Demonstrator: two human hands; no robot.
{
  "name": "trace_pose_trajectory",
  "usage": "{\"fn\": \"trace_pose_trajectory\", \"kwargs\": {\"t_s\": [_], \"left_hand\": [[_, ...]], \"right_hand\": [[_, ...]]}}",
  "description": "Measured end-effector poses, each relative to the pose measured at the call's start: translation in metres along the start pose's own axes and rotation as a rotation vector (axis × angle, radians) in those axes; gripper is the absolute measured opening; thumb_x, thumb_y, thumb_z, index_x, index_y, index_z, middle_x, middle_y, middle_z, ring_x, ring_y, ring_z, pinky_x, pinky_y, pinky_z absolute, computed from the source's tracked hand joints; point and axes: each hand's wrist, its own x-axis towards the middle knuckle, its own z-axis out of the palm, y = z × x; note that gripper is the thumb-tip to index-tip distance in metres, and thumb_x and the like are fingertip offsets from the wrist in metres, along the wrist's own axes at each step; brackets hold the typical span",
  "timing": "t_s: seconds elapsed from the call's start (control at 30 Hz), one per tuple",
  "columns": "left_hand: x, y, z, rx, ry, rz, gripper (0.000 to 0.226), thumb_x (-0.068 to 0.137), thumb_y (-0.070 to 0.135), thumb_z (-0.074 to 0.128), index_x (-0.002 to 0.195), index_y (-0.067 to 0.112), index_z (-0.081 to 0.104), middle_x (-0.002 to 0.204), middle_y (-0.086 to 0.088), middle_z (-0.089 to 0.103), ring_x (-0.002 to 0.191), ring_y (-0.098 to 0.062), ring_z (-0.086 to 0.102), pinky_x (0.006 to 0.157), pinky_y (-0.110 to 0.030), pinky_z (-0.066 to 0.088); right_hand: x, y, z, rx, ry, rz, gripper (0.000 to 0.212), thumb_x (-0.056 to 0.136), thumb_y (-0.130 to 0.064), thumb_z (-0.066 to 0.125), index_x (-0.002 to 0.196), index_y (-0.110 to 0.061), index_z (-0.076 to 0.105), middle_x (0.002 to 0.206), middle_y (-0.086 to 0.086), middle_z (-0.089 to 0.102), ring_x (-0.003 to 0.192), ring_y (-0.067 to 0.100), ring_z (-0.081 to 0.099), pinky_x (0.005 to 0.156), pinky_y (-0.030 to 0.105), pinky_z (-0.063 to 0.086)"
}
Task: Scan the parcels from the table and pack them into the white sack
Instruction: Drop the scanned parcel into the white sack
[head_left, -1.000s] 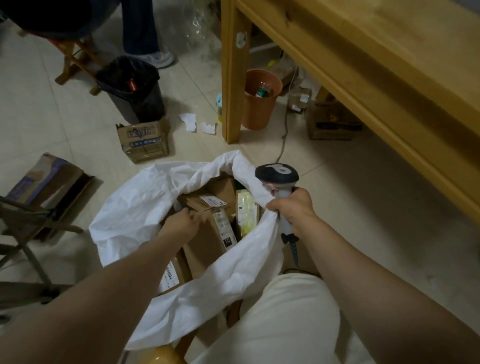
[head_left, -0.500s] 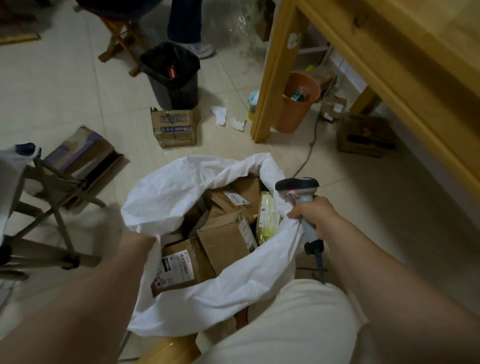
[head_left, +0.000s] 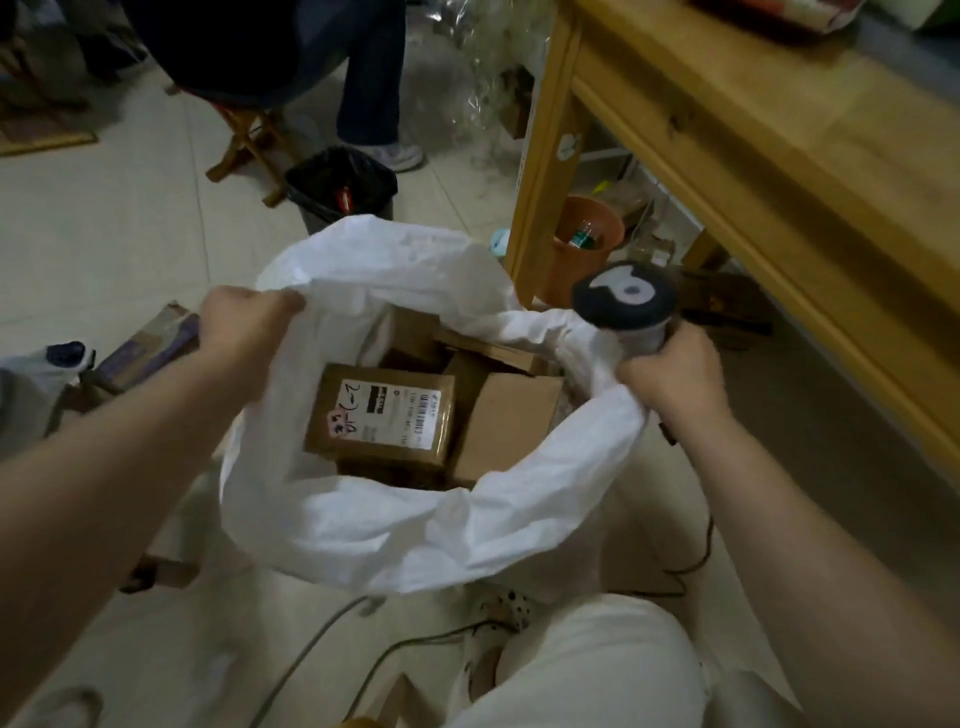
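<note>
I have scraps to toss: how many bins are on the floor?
2: a black bin beyond the white sack, an orange bin under the table beside its leg. More could hide behind the sack.

The sack (head_left: 415, 530) was white all over, plain, with no print. The top parcel (head_left: 382, 452) in it was brown, and its white label (head_left: 410, 410) bore a black bar, fine black print and black handwriting (a small pinkish mark sat at one corner, too blurred to read). The box (head_left: 506, 421) beside it was plain brown. My scanner (head_left: 626, 301) had a black head with a white patch on top. The table (head_left: 779, 156) was honey-yellow wood, the bucket (head_left: 571, 260) under it orange, the bin (head_left: 340, 182) farther off black. The floor tiles (head_left: 104, 234) were pale cream, my trousers (head_left: 597, 670) off-white, and a cream cloth (head_left: 506, 605) by my knee carried dark spots.
</note>
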Motion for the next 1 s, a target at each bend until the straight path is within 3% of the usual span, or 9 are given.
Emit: {"fn": "trace_pose_trajectory", "kwargs": {"t_s": [0.07, 0.17, 0.37, 0.5, 0.57, 0.7, 0.8, 0.9, 1.0], "left_hand": [[-0.017, -0.036, 0.007, 0.075, -0.090, -0.061, 0.029, 0.085, 0.032, 0.069, 0.077, 0.007, 0.057, 0.079, -0.011, 0.061, 0.069, -0.028, 0.058, 0.052, -0.030, 0.043], [-0.041, -0.096, 0.020, 0.260, -0.200, -0.188, 0.029, 0.093, 0.023, 0.061, 0.096, -0.005, 0.063, 0.094, -0.023, 0.061, 0.082, -0.037, 0.058, 0.071, -0.039, 0.048], [0.003, -0.016, 0.002, 0.287, 0.011, 0.145, 0.038, 0.099, 0.022, 0.046, 0.095, -0.014, 0.057, 0.089, -0.030, 0.054, 0.094, -0.043, 0.057, 0.074, -0.043, 0.038], [0.014, 0.024, 0.007, 0.059, 0.161, 0.099, 0.036, 0.094, 0.021, 0.048, 0.102, -0.013, 0.058, 0.096, -0.026, 0.056, 0.105, -0.043, 0.056, 0.079, -0.043, 0.042], [0.004, 0.005, 0.009, 0.186, 0.107, 0.116, 0.040, 0.096, 0.025, 0.047, 0.100, -0.014, 0.058, 0.091, -0.028, 0.054, 0.098, -0.046, 0.056, 0.069, -0.038, 0.034], [-0.023, -0.079, 0.018, 0.286, -0.091, -0.049, 0.044, 0.099, 0.025, 0.050, 0.109, -0.018, 0.055, 0.098, -0.032, 0.055, 0.094, -0.044, 0.056, 0.077, -0.045, 0.045], [-0.033, -0.095, 0.027, 0.206, -0.160, -0.187, 0.041, 0.097, 0.033, 0.054, 0.093, -0.008, 0.057, 0.085, -0.021, 0.057, 0.080, -0.036, 0.058, 0.069, -0.041, 0.045], [-0.019, -0.058, 0.024, 0.256, -0.097, 0.032, 0.044, 0.100, 0.029, 0.048, 0.064, 0.004, 0.049, 0.062, -0.010, 0.047, 0.060, -0.025, 0.047, 0.056, -0.033, 0.032], [-0.008, -0.009, 0.018, 0.167, 0.049, 0.187, 0.037, 0.097, 0.024, 0.048, 0.068, 0.001, 0.054, 0.064, -0.016, 0.052, 0.058, -0.028, 0.046, 0.057, -0.035, 0.033]], "right_hand": [[-0.009, 0.022, 0.024, -0.077, -0.096, 0.118, 0.021, 0.081, -0.013, 0.070, 0.099, -0.014, 0.059, 0.094, 0.007, 0.062, 0.090, 0.028, 0.058, 0.075, 0.035, 0.046], [-0.030, 0.059, 0.049, -0.102, -0.242, 0.275, 0.026, 0.082, -0.013, 0.067, 0.107, -0.010, 0.060, 0.105, 0.013, 0.063, 0.096, 0.031, 0.059, 0.085, 0.040, 0.051], [0.009, -0.005, 0.010, 0.148, 0.046, 0.089, 0.020, 0.084, -0.007, 0.065, 0.102, -0.012, 0.058, 0.102, 0.007, 0.063, 0.104, 0.025, 0.059, 0.084, 0.035, 0.046], [0.004, -0.035, -0.016, 0.382, 0.209, -0.166, 0.028, 0.079, -0.002, 0.068, 0.101, -0.016, 0.058, 0.102, 0.002, 0.064, 0.098, 0.014, 0.058, 0.082, 0.028, 0.046], [0.003, -0.019, -0.011, 0.294, 0.191, -0.184, 0.024, 0.081, -0.006, 0.069, 0.097, -0.018, 0.057, 0.097, 0.002, 0.063, 0.096, 0.016, 0.059, 0.079, 0.028, 0.045], [-0.009, 0.055, 0.021, -0.192, -0.108, 0.197, 0.018, 0.089, -0.024, 0.064, 0.101, -0.010, 0.063, 0.107, 0.015, 0.066, 0.091, 0.029, 0.058, 0.076, 0.033, 0.045], [-0.018, 0.075, 0.026, -0.212, -0.113, 0.253, 0.018, 0.087, -0.017, 0.064, 0.102, -0.007, 0.065, 0.106, 0.017, 0.065, 0.098, 0.034, 0.062, 0.080, 0.036, 0.048], [0.011, 0.043, 0.007, -0.069, 0.016, 0.180, 0.020, 0.087, -0.012, 0.063, 0.106, -0.005, 0.060, 0.109, 0.017, 0.062, 0.105, 0.036, 0.058, 0.084, 0.040, 0.047], [0.033, -0.005, -0.012, 0.042, 0.129, -0.004, 0.031, 0.086, -0.007, 0.063, 0.117, -0.007, 0.057, 0.118, 0.014, 0.062, 0.115, 0.031, 0.056, 0.092, 0.040, 0.045]]}}
